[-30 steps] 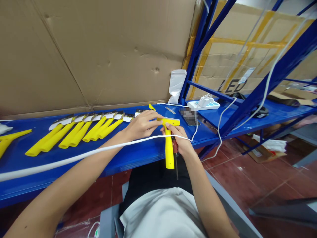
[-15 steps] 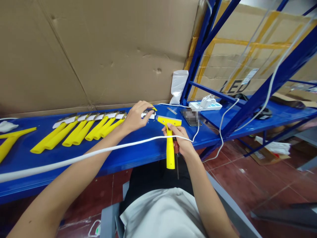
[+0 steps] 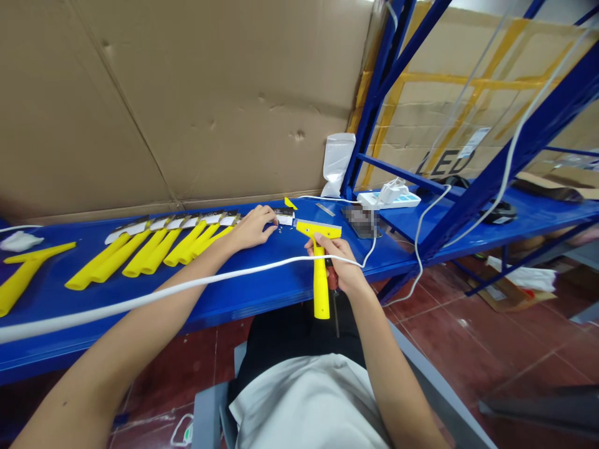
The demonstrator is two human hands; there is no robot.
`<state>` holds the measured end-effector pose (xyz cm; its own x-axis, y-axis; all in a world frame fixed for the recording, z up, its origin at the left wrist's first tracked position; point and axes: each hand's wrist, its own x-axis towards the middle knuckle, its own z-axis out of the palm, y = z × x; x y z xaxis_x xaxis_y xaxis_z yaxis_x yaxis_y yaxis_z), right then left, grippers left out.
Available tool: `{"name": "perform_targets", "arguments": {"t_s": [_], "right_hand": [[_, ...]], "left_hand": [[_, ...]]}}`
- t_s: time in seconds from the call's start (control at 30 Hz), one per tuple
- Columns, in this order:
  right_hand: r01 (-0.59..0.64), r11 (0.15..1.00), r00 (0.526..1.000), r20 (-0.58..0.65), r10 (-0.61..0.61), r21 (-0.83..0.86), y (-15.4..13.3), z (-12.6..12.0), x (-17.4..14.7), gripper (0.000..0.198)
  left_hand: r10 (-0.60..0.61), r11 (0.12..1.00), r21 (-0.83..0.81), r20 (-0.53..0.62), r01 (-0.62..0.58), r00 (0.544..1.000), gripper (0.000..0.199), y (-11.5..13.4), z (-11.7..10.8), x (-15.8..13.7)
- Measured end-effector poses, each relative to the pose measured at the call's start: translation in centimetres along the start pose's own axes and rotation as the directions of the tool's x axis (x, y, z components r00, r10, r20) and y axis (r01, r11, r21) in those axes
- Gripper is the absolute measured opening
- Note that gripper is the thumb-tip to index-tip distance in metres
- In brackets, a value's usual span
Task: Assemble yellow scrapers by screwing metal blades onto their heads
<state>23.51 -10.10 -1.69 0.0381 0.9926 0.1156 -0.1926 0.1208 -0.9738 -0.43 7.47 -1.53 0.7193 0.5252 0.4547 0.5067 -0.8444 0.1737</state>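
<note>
My right hand is closed round a yellow scraper, its T-shaped head up and a metal blade along the top edge. The same hand also grips a screwdriver with a red handle, its shaft pointing down. My left hand is at the table top, thumb and fingers apart, beside a few tiny parts, apparently screws. Just behind its fingers lies a black-and-white card packet. To its left, several yellow scrapers with black-and-white covers on their heads lie in a row.
A white cable hangs across in front of me, over my left forearm. Toward the right are a phone, a loose blade, a power strip and a blue shelf post. Another yellow scraper lies far left.
My left hand has come down to the table by the tiny parts, uncovering the yellow piece behind it. The right hand and its scraper have barely moved.
</note>
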Motion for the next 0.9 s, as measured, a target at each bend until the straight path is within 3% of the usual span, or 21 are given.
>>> {"name": "perform_targets", "arguments": {"t_s": [0.43, 0.77, 0.9], "right_hand": [[-0.003, 1.000, 1.000, -0.004, 0.003, -0.008, 0.0, 0.1, 0.0, 0.049], [-0.005, 1.000, 1.000, -0.011, 0.005, -0.029, 0.1, 0.0, 0.0, 0.049], [0.001, 1.000, 1.000, -0.001, -0.001, -0.024, 0.0, 0.1, 0.0, 0.049]], "left_hand": [[0.058, 0.994, -0.089, 0.008, -0.057, 0.998, 0.016, 0.5, 0.7, 0.0], [-0.030, 0.979, -0.197, 0.061, 0.042, 0.998, 0.016, 0.1, 1.2, 0.1], [-0.072, 0.968, -0.243, -0.031, 0.063, 0.997, 0.015, 0.6, 0.4, 0.4]]}}
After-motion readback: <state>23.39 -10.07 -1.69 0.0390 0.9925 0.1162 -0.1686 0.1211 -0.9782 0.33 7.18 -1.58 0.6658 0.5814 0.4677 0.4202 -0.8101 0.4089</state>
